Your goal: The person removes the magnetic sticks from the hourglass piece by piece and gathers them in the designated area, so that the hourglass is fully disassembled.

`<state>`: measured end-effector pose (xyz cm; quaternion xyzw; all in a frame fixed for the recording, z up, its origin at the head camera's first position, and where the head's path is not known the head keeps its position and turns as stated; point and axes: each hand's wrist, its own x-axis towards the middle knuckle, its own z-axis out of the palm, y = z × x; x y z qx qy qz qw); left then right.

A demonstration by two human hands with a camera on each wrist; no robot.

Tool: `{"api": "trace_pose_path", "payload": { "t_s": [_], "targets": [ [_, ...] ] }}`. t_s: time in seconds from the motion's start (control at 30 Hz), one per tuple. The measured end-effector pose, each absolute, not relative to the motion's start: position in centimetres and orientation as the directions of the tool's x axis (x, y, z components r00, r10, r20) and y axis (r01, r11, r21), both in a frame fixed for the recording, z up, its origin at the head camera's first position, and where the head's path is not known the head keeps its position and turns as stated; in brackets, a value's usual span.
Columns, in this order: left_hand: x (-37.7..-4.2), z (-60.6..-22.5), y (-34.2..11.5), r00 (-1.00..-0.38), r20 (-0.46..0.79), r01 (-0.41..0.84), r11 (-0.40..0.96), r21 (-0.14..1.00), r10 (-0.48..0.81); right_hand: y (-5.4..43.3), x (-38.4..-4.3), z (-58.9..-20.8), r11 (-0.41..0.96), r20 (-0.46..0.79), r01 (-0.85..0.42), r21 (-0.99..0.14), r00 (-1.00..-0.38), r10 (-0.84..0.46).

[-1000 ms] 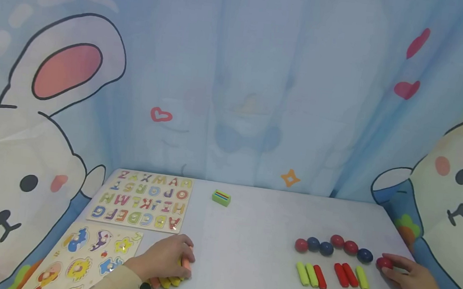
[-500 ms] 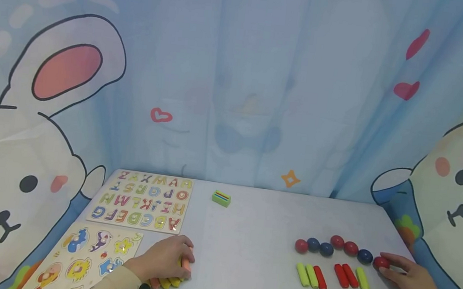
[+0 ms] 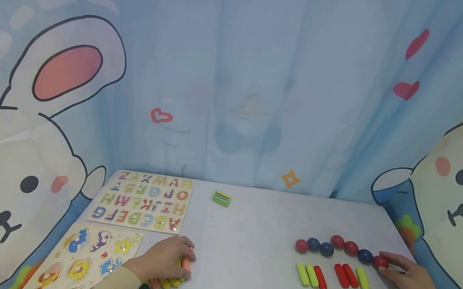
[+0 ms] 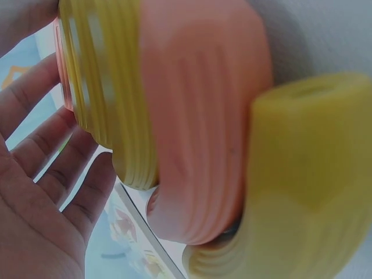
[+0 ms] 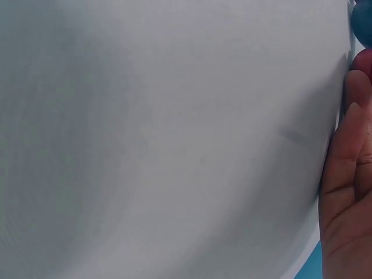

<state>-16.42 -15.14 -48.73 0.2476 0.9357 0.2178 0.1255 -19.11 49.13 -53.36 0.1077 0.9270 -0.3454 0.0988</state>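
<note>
My right hand (image 3: 414, 279) pinches a dark red ball (image 3: 380, 262) between thumb and fingers, at the right end of a wavy row of red and blue balls. Just left of it is a blue ball (image 3: 365, 257). The right wrist view catches this hand (image 5: 349, 186) and a sliver of the red ball (image 5: 362, 61) at its edge. At the front left, my left hand (image 3: 166, 258) holds a pink ribbed block (image 3: 186, 266) in its curled fingers. Yellow and pink ribbed pieces sit in line with it; up close, a yellow piece (image 4: 308, 174) has a rounded, curved shape.
Below the balls lie red sticks (image 3: 341, 275) and lime-green sticks (image 3: 302, 274) in two groups. A letter puzzle board (image 3: 141, 200) and a sea-creature puzzle board (image 3: 88, 256) occupy the left side. A small green block (image 3: 221, 198) stands toward the back. A blue curtain (image 3: 254, 85) hangs behind.
My right hand has slid slightly left with the red ball, bringing it up beside the end blue ball. The left hand and its blocks have stayed put.
</note>
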Motion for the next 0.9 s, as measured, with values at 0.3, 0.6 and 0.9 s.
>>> {"api": "trace_pose_path", "payload": {
  "t_s": [0.3, 0.6, 0.9],
  "targets": [
    [-16.53, -48.69, -15.16, -0.842, -0.141, 0.411, 0.788, 0.459, 0.521, 49.05, -19.52, -53.58, 0.744, -0.266, 0.275, -0.609, -0.954, 0.135],
    [-16.98, -49.10, -15.44, -0.845, -0.162, 0.398, 0.802, 0.445, 0.509, 48.38, -19.13, -53.34, 0.749, -0.282, 0.283, -0.600, -0.950, 0.133],
    [-16.89, -48.43, -15.66, -0.853, -0.145, 0.402, 0.807, 0.433, 0.502, 48.96, -18.92, -53.68, 0.756, -0.308, 0.305, -0.579, -0.940, 0.143]
  ]
}}
